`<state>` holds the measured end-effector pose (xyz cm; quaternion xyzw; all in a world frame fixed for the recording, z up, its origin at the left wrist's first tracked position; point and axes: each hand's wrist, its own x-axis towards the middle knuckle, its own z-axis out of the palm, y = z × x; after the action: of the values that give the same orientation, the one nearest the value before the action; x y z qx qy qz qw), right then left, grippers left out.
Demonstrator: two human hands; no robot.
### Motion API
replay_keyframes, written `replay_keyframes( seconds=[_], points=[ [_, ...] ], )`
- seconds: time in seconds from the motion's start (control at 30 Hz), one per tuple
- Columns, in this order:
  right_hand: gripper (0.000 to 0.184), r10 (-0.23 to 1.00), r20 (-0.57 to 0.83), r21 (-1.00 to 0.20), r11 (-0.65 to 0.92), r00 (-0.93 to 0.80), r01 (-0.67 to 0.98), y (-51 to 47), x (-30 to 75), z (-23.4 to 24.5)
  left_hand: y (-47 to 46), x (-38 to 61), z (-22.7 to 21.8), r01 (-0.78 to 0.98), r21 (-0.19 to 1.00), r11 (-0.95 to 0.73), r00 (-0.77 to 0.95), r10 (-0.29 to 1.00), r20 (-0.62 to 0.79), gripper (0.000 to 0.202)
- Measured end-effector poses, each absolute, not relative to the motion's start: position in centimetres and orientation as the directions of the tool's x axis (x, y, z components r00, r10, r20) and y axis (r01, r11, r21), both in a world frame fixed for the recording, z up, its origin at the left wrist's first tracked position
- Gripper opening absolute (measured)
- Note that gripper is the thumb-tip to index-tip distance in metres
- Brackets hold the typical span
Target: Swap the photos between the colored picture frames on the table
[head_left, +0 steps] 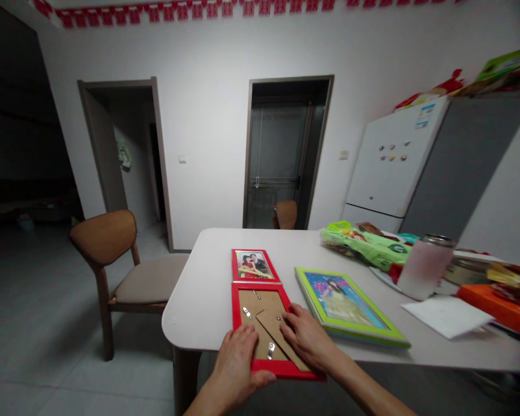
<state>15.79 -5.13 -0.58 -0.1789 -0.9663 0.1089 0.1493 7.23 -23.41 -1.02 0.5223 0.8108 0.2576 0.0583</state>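
A red picture frame (289,371) lies back side up at the table's near edge, its lower end over the edge. Its brown backing board (268,301) carries metal clips and a slanting stand leg (274,335). My left hand (238,361) grips the frame's left side near the bottom corner, fingertips on the backing, thumb at the near edge. On the opposite side, my right hand (305,334) has its bent fingers on the frame's right border, by the stand leg. A second red frame (235,267), photo up, touches the far end; whether the two are joined, I cannot tell.
Right of my hands lies a green picture frame (396,335), picture up. Farther right are a pink bottle (427,268), a white paper (448,316), a green package (364,242) and an orange box (498,306). A wooden chair (104,237) stands left of the table (208,271).
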Motion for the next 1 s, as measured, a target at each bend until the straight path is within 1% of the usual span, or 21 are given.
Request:
replay_keyframes(
  seconds=[0.07, 0.13, 0.2, 0.27, 0.33, 0.47, 0.57, 0.67, 0.73, 0.77, 0.9, 0.97, 1.0],
  points=[
    [0.035, 0.377, 0.261, -0.255, 0.915, -0.889, 0.313, -5.3, 16.1, -0.7, -23.5, 7.1, -1.1, 0.820, 0.478, 0.315, -0.440, 0.881, 0.174, 0.068],
    [0.035, 0.330, 0.292, -0.251, 0.932, -0.898, 0.261, -6.0, 16.6, -0.8, -23.5, 7.0, -1.3, 0.824, 0.475, 0.310, -0.435, 0.883, 0.178, 0.067],
    [0.035, 0.217, 0.310, -0.268, 0.954, -0.926, 0.134, -7.1, 17.3, -0.6, -23.5, 6.8, -1.5, 0.826, 0.475, 0.303, -0.432, 0.882, 0.188, 0.067],
    [0.031, 0.086, 0.300, -0.287, 0.958, -0.950, -0.004, -8.4, 17.9, -0.2, -23.5, 6.8, -1.6, 0.826, 0.481, 0.295, -0.433, 0.878, 0.205, 0.067],
    [0.028, 0.016, 0.276, -0.289, 0.955, -0.961, -0.067, -9.4, 18.3, 0.3, -23.4, 6.7, -1.6, 0.826, 0.483, 0.290, -0.432, 0.876, 0.213, 0.066],
    [0.027, 0.005, 0.248, -0.282, 0.957, -0.969, -0.067, -9.9, 18.5, 0.9, -23.4, 6.7, -1.1, 0.826, 0.482, 0.293, -0.421, 0.889, 0.181, 0.068],
    [0.026, -0.027, 0.237, -0.272, 0.958, -0.971, -0.092, -9.6, 18.8, 0.9, -23.4, 6.6, -1.1, 0.819, 0.490, 0.299, -0.423, 0.892, 0.162, 0.068],
    [0.030, -0.059, 0.226, -0.268, 0.956, -0.972, -0.120, -9.4, 19.2, 0.9, -23.4, 6.5, -1.3, 0.811, 0.497, 0.310, -0.433, 0.889, 0.151, 0.068],
    [0.032, -0.061, 0.231, -0.288, 0.949, -0.971, -0.129, -9.2, 19.1, 1.0, -23.4, 6.5, -1.3, 0.802, 0.507, 0.316, -0.442, 0.885, 0.148, 0.072],
    [0.033, -0.047, 0.240, -0.307, 0.944, -0.970, -0.121, -9.2, 18.7, 1.1, -23.4, 6.5, -1.3, 0.799, 0.511, 0.317, -0.445, 0.883, 0.149, 0.071],
    [0.034, 0.111, 0.255, -0.381, 0.925, -0.961, 0.005, -9.1, 15.2, 1.1, -23.7, 6.6, -1.4, 0.800, 0.521, 0.299, -0.436, 0.886, 0.161, 0.057],
    [0.032, 0.179, 0.238, -0.356, 0.931, -0.955, 0.086, -9.2, 12.9, 0.7, -23.8, 6.5, -1.4, 0.799, 0.530, 0.285, -0.432, 0.885, 0.175, 0.062],
    [0.030, 0.192, 0.229, -0.328, 0.938, -0.954, 0.110, -9.3, 11.9, 0.5, -23.8, 6.5, -1.5, 0.799, 0.535, 0.275, -0.428, 0.884, 0.186, 0.067]
  ],
)
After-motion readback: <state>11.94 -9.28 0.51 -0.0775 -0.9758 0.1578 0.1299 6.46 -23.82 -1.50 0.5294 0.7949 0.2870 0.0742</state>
